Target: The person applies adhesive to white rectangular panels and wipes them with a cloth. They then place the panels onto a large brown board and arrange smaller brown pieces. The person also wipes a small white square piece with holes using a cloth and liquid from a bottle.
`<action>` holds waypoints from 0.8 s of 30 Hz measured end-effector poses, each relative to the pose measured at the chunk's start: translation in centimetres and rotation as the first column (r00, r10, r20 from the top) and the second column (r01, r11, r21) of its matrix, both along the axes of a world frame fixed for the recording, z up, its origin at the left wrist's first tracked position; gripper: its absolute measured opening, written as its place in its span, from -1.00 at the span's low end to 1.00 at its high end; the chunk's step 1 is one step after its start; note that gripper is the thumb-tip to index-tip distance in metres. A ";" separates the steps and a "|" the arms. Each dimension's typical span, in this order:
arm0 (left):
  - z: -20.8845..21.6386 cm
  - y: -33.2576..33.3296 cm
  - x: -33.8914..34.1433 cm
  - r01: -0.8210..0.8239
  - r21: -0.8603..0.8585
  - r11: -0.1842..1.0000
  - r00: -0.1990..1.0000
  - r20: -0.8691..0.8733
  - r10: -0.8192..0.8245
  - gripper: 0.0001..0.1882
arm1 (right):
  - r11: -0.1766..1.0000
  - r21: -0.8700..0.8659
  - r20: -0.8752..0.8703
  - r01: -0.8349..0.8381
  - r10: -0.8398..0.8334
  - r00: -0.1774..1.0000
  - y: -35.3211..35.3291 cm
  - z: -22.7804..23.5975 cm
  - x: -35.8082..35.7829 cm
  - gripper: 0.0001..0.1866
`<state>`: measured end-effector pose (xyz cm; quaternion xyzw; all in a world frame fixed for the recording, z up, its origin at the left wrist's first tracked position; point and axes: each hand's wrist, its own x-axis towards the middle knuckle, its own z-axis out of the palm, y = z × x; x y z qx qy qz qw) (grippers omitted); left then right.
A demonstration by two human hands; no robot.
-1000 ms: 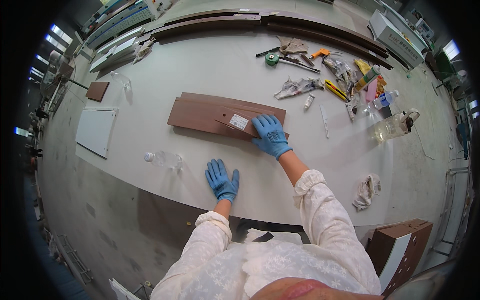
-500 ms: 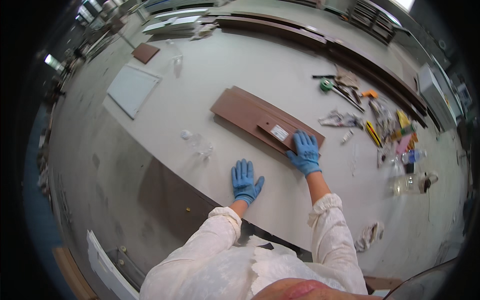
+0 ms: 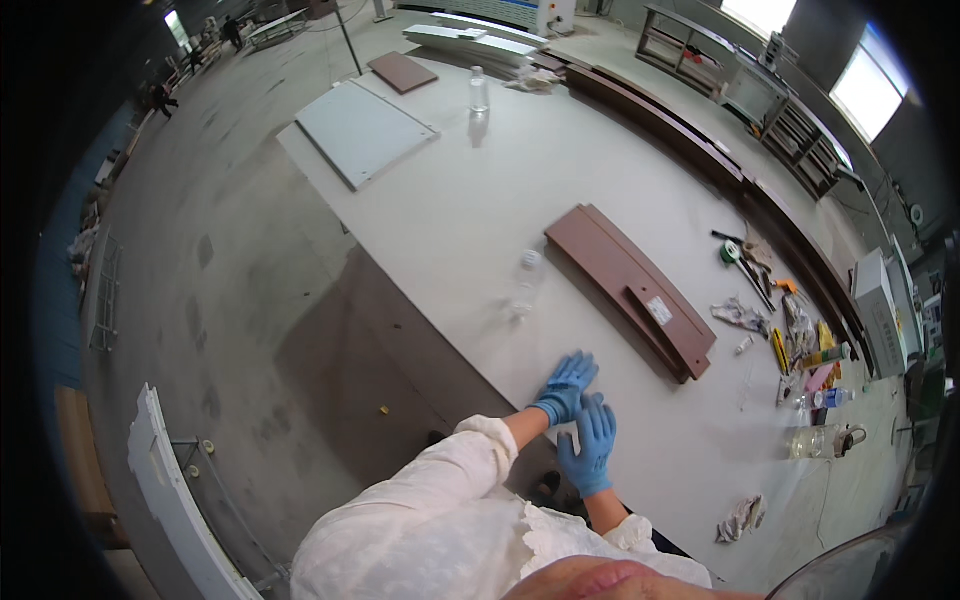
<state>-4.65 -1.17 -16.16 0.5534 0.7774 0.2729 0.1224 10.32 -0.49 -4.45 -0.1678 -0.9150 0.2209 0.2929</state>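
My left hand (image 3: 566, 388), in a blue work glove, is over the table's near edge with its fingers stretched out and nothing in them. Close beside it, my gloved right hand (image 3: 590, 448) also has its fingers extended and holds nothing. The two hands nearly touch or slightly overlap. Beyond them on the pale table (image 3: 480, 250) lie brown flat panels (image 3: 615, 270) in a stack, with a shorter brown piece (image 3: 652, 318) bearing a white label on top. A clear plastic bottle (image 3: 525, 285) stands or lies left of the panels; its lower part is blurred.
Tools, including a green tape measure (image 3: 730, 253) and a yellow-black cutter (image 3: 779, 350), lie with rags and bottles on the right. Long brown profiles (image 3: 680, 140) line the far edge. A pale panel (image 3: 365, 132), a small brown panel (image 3: 403, 72) and another bottle (image 3: 479, 92) are farther left.
My right hand has left the brown panels and come back beside my left hand. The view has turned left, so the table's contents appear shifted to the right.
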 end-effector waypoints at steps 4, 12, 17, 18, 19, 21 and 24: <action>4.0 -13.7 -6.0 0.165 0.006 0.986 0.896 0.417 -0.153 -0.53 | 0.976 -0.118 0.012 -0.181 0.184 0.983 -9.1 0.0 -4.2 -0.56; 10.3 -38.9 -24.0 -0.379 -0.077 0.922 0.817 0.439 0.372 -0.70 | 0.925 -0.167 -0.060 -0.341 0.335 0.940 -20.7 -3.0 -24.0 -0.44; 10.3 -45.2 -39.7 -0.580 0.164 0.798 0.782 0.385 0.490 -0.63 | 0.871 -0.148 -0.018 -0.469 0.472 0.881 -23.5 -3.9 -37.0 -0.45; 9.4 -46.9 -43.0 -0.621 0.141 0.771 0.748 0.403 0.528 -0.59 | 0.863 -0.149 -0.004 -0.483 0.487 0.873 -24.1 -4.2 -39.9 -0.45; 8.1 -49.0 -46.3 -0.648 0.107 0.754 0.706 0.456 0.542 -0.56 | 0.861 -0.154 0.020 -0.484 0.493 0.870 -24.8 -4.6 -43.0 -0.46; 4.6 -54.3 -52.0 -0.733 0.048 0.679 0.561 0.608 0.562 -0.52 | 0.854 -0.168 0.078 -0.491 0.509 0.858 -26.2 -5.2 -49.3 -0.46; -0.5 -66.4 -57.0 -0.828 -0.126 0.546 0.433 0.475 0.766 -0.62 | 0.820 -0.176 0.032 -0.544 0.557 0.830 -29.9 -5.5 -60.9 -0.50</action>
